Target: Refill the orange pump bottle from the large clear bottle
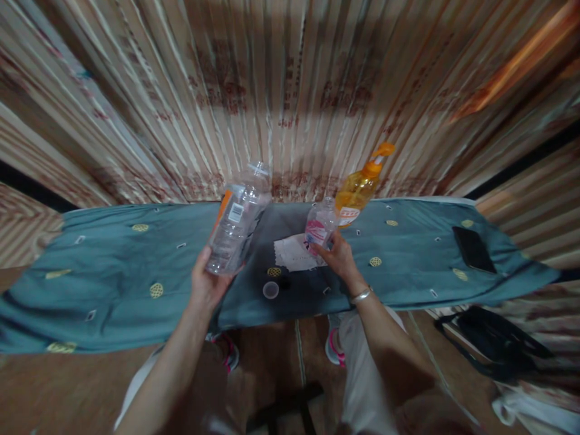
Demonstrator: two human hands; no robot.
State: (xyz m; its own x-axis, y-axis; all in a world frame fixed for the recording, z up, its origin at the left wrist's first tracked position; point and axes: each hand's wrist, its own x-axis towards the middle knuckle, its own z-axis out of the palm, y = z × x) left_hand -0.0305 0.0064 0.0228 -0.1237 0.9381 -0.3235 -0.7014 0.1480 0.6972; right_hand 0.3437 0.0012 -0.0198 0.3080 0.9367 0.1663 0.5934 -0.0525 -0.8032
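Observation:
My left hand grips the lower end of a large clear plastic bottle with an orange strip and a barcode label. The bottle leans to the right and has an uncapped-looking mouth. A smaller clear bottle with a pink label is held near its base by my right hand, which wears a silver bracelet. Behind it stands a yellow pump bottle with an orange pump head. Partly under the small bottle lies a pale paper piece. A small clear cap or cup sits nearer the front edge.
A teal patterned cloth covers the narrow table. At its right end lies a black phone. A striped curtain hangs right behind the table. On the floor to the right is a black bag.

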